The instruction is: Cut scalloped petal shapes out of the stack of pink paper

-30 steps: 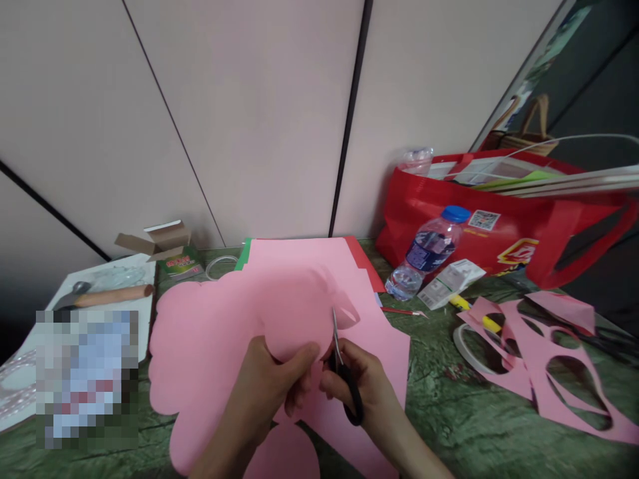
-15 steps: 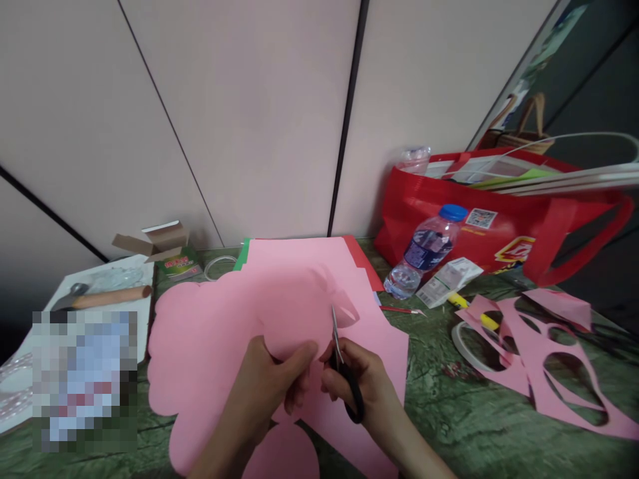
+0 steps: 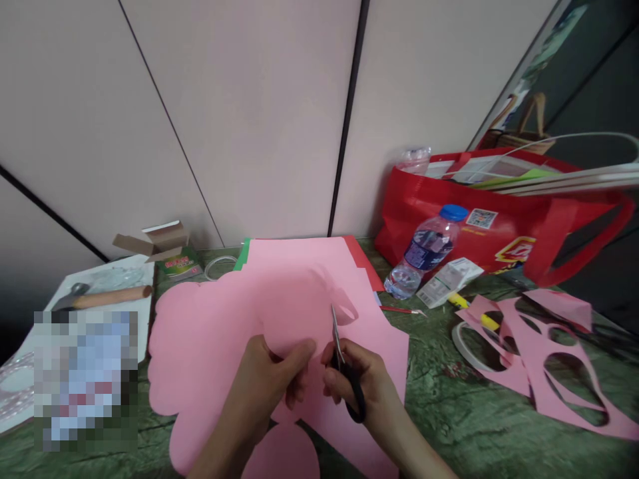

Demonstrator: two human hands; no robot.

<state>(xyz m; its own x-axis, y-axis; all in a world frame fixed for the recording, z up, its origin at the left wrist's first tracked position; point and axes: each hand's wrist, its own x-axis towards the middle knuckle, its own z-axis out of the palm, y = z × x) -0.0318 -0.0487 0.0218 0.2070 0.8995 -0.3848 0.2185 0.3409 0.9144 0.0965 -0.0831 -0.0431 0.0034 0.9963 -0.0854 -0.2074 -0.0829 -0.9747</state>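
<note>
My left hand (image 3: 274, 376) pinches the lower edge of a rounded piece of pink paper (image 3: 297, 319), thumb on top. In my right hand (image 3: 369, 382) is a pair of scissors (image 3: 354, 392) with black handles, blades pointing up beside the paper's right edge. The blades look nearly closed; whether they touch the paper I cannot tell. Beneath both hands lie pink sheets (image 3: 304, 256), and a large scalloped pink cut-out (image 3: 192, 352) spreads to the left. Another rounded pink piece (image 3: 284, 456) lies at the near edge, partly behind my left forearm.
Right of the sheets stand a water bottle (image 3: 426, 249), a small white box (image 3: 449, 281) and a red bag (image 3: 499, 226). Pink paper scraps with holes (image 3: 539, 372) lie over a tape roll (image 3: 469, 349). Leftward are an open carton (image 3: 180, 263) and a wooden-handled hammer (image 3: 114, 296).
My right hand and the scissors have shifted very slightly to the right, away from my left thumb. The left hand still grips the paper in almost the same place.
</note>
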